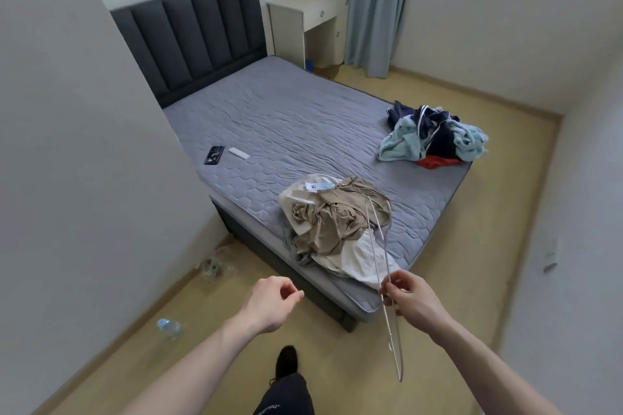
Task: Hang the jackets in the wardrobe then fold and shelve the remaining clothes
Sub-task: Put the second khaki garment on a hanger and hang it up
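Observation:
A heap of beige and white garments (pixel 332 227) lies at the near corner of the grey mattress (pixel 286 125). A second heap of light blue, navy and orange clothes (pixel 435 138) sits at the mattress's right edge. My right hand (pixel 409 293) pinches a thin white wire hanger (pixel 392 337), held edge-on just in front of the beige heap; its far end reaches over those garments. My left hand (pixel 274 301) hovers empty before the bed's corner, fingers loosely curled. The wardrobe is out of view.
A black phone (pixel 214 155) and a white remote (pixel 238 153) lie on the mattress's left side. A plastic bottle (pixel 169 327) and crumpled clear plastic (pixel 215 263) rest on the floor by the left wall. A white desk (pixel 310 20) stands beside the headboard.

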`<action>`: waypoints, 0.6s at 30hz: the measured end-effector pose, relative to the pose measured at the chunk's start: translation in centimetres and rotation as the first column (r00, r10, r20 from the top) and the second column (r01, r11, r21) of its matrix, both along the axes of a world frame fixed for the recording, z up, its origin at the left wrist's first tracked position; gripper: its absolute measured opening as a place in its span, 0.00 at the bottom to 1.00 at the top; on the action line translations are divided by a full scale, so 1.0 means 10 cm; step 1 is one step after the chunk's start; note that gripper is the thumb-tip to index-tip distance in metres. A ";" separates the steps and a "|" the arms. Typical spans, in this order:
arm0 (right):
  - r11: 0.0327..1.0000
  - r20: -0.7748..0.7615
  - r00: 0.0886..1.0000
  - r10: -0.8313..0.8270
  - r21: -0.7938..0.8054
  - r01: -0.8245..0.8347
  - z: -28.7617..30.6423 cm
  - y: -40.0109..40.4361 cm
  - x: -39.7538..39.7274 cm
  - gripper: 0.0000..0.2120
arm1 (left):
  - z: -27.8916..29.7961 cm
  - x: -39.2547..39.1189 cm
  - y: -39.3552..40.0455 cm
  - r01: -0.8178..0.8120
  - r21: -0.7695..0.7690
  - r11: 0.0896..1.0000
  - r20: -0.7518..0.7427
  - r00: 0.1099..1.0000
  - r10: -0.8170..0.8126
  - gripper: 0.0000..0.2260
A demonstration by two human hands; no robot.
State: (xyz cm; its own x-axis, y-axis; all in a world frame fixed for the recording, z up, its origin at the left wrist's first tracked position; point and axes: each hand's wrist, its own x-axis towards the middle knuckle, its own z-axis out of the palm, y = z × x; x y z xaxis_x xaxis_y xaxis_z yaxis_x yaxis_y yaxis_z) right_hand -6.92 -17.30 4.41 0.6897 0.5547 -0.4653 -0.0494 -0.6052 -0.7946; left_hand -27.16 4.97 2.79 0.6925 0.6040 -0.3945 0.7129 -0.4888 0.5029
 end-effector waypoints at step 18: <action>0.959 -0.042 0.967 -0.253 -0.145 0.244 -0.57 1.23 2.10 0.13 | -1.42 3.05 2.02 0.145 -0.150 0.978 -0.384 0.903 -0.193 0.11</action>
State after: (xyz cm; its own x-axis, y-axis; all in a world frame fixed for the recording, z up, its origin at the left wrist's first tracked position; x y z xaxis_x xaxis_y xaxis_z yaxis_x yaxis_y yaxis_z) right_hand 14.10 -5.01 -1.27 0.7666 0.2972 -0.5692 -0.2563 -0.6710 -0.6957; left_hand 3.36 25.17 -11.44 0.5533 0.4256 -0.7160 0.7763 -0.5751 0.2581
